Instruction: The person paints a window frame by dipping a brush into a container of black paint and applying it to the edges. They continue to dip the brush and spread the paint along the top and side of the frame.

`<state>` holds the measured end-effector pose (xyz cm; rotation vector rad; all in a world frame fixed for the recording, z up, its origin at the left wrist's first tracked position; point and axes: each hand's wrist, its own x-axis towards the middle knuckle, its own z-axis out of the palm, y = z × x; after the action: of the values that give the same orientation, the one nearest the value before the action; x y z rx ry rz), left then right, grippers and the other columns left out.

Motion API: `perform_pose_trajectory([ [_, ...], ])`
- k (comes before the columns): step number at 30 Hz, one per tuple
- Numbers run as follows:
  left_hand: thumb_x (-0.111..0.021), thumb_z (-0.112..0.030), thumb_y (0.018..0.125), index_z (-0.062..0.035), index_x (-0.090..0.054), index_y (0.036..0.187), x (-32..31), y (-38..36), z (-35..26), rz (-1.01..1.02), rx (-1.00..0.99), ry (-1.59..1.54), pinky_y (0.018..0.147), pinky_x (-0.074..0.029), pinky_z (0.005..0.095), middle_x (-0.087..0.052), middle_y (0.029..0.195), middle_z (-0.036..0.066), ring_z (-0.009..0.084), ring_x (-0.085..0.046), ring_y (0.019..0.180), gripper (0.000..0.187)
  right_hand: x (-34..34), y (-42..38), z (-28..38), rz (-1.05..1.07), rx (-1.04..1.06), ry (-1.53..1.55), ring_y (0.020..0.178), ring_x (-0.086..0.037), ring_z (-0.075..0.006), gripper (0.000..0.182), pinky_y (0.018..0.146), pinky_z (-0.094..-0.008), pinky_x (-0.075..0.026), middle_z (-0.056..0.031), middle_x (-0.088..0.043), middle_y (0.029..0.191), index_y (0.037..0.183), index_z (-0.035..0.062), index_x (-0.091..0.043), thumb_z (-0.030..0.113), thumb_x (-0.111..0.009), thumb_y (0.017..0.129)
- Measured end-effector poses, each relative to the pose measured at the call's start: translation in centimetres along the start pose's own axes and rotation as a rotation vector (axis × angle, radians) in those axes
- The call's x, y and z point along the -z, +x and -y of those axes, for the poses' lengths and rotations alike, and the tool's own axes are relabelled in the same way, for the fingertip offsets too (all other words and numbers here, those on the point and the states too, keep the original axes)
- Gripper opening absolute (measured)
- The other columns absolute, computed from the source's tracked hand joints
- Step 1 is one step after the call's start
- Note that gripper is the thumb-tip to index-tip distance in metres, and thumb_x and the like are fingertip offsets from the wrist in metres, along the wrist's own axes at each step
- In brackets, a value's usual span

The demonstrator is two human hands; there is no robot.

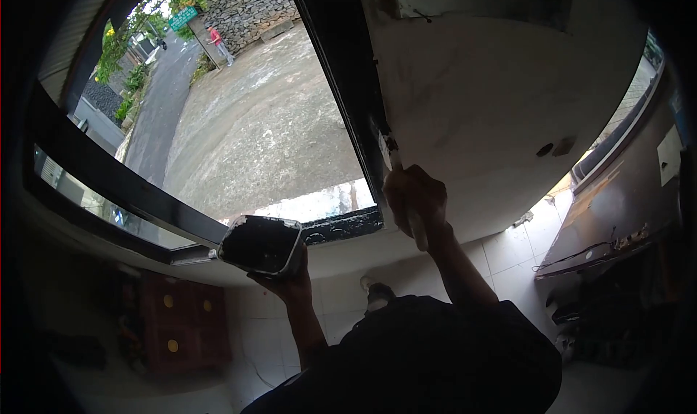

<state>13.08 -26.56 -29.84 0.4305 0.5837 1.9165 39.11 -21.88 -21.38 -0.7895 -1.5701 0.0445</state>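
A square container with dark contents and a pale, smeared rim (263,246) rests in my left hand (294,283), which supports it from below and the side. My right hand (415,196) is closed round the light handle of a paintbrush (418,229). The brush points upward, its dark-stained head at the edge where the black window frame (352,87) meets the pale wall (479,102). Pale specks mark the frame's lower corner. The bristle tips are hard to make out against the dark frame.
Outside the window, a person in red (215,40) stands near a green sign (182,18) beside a road (156,109). A reddish-brown cabinet (189,320) is at lower left. A brown table-like surface (610,196) is at right, above white floor tiles (517,251).
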Motion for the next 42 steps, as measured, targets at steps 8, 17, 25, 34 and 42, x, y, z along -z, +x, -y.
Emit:
perform_pose_trajectory([
  [8,-0.080,0.003,0.069,-0.0085,-0.013,0.143,-1.1,0.6,-0.1,-0.027,-0.259,0.193,0.092,-0.052,0.0417,-0.042,0.130,0.015,0.0241,-0.053,0.112,0.100,-1.3,-3.3,-1.1,0.051,-0.066,-0.154,0.055,-0.056,-0.0208,0.011,0.046,-0.0325,-0.045,-0.0076,-0.055,0.066,0.087,0.0052,-0.062,-0.001,-0.061,0.079],
  [17,-0.048,-0.064,0.088,-0.0228,-0.027,0.145,5.6,2.0,1.6,0.008,-0.293,0.544,0.099,-0.045,0.0493,-0.042,0.137,0.009,0.0293,-0.049,0.120,0.073,1.4,-0.7,1.8,-0.128,0.185,-0.183,0.053,-0.056,-0.0200,0.014,0.049,-0.0316,-0.045,-0.0079,-0.058,0.066,0.074,0.0006,-0.055,0.000,-0.048,0.086],
  [25,-0.037,-0.078,0.082,-0.0222,-0.036,0.143,4.2,1.3,0.4,-0.019,-0.175,0.328,0.098,-0.044,0.0534,-0.043,0.139,0.007,0.0326,-0.047,0.123,0.082,10.7,4.1,4.4,-0.818,0.328,-1.518,0.053,-0.051,-0.0093,0.033,0.049,-0.0204,-0.047,-0.0040,-0.048,0.075,0.124,-0.0066,-0.032,0.011,-0.045,0.099],
  [34,-0.035,-0.077,0.085,-0.0211,-0.034,0.142,0.8,0.5,1.3,-0.089,-0.240,0.486,0.096,-0.046,0.0507,-0.043,0.136,0.009,0.0327,-0.048,0.121,0.080,1.7,0.1,2.5,-0.200,0.303,-0.213,0.052,-0.058,-0.0162,0.017,0.049,-0.0303,-0.047,-0.0033,-0.060,0.064,0.073,0.0045,-0.055,0.006,-0.047,0.087],
  [42,-0.031,-0.075,0.087,-0.0205,-0.035,0.141,3.1,1.4,0.6,-0.111,-0.081,0.309,0.095,-0.046,0.0488,-0.045,0.133,0.009,0.0320,-0.050,0.117,0.077,-0.2,-0.2,-1.6,0.127,0.092,-0.444,0.050,-0.054,-0.0182,0.009,0.041,-0.0311,-0.039,-0.0039,-0.056,0.061,0.074,0.0065,-0.056,0.007,-0.051,0.081],
])
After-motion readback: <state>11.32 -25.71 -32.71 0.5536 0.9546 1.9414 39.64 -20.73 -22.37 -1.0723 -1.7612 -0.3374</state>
